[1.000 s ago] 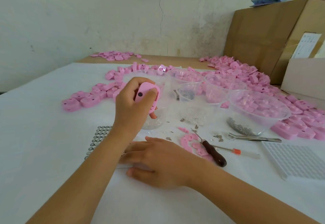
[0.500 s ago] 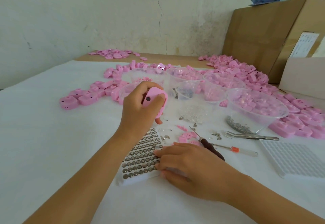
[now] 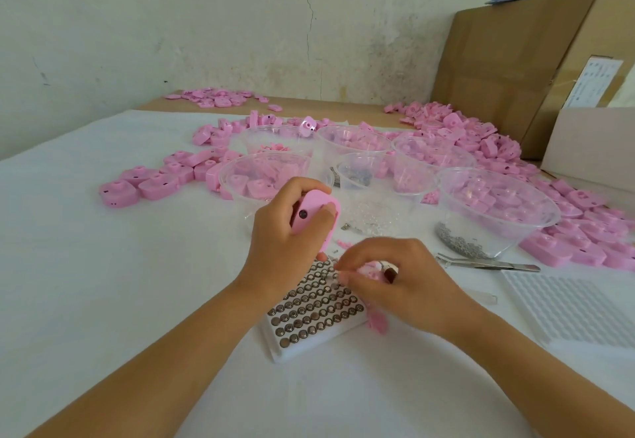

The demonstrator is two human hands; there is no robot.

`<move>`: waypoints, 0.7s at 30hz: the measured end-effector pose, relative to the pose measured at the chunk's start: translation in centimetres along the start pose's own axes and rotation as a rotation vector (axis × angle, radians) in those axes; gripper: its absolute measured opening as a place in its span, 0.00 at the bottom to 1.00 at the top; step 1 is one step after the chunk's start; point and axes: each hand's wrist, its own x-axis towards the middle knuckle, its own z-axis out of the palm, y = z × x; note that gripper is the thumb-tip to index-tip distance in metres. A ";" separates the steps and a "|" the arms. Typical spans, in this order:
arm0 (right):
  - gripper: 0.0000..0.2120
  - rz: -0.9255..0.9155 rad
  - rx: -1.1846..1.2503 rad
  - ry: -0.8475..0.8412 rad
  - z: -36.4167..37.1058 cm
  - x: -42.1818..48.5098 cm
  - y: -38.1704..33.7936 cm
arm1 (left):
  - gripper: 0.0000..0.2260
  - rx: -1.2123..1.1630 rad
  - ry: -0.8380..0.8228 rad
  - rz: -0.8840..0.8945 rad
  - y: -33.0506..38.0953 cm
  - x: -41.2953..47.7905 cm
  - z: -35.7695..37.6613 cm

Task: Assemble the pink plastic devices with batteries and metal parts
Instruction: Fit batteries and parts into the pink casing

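Worktop [image 3: 103, 283], white-covered, is filling the lower frame. Cardboard boxes [image 3: 498, 69] are standing at the upper right. Loose pink housings [image 3: 481, 142] are lying in heaps across the middle and right of the frame, which suggests a long run is left to do.

Clear bowls [image 3: 515, 231] are sitting at centre, holding more pink pieces. Metal parts [image 3: 457, 243] are lying in the rightmost bowl.

An empty white tray [image 3: 567, 303] is lying at the lower right. The battery tray [image 3: 309, 317], most of its visible pockets filled, is lying at lower centre.

The left hand [image 3: 285, 241] is gripping one pink device [image 3: 316, 210] just above the battery tray. The right hand [image 3: 402, 279] is curling its fingertips down onto that tray's far rows. Whether it is pinching a cell cannot be told.

Tweezers [image 3: 488, 264] are lying unused at the right.

Judged stage: battery fetching for this unit, with fitting not yet done.
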 end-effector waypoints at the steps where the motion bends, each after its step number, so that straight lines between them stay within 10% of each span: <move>1: 0.02 0.017 -0.037 0.037 0.0 0.6 0.1 | 0.06 0.008 0.021 0.023 0.0 -0.1 0.1; 14: 0.04 -0.020 -0.203 -0.062 1.5 2.4 0.8 | 0.05 -0.075 0.057 -0.011 -0.9 -0.1 0.7; 21: 0.10 0.198 0.487 0.143 0.0 1.8 0.7 | 0.06 -0.101 0.046 -0.033 -1.2 0.0 0.9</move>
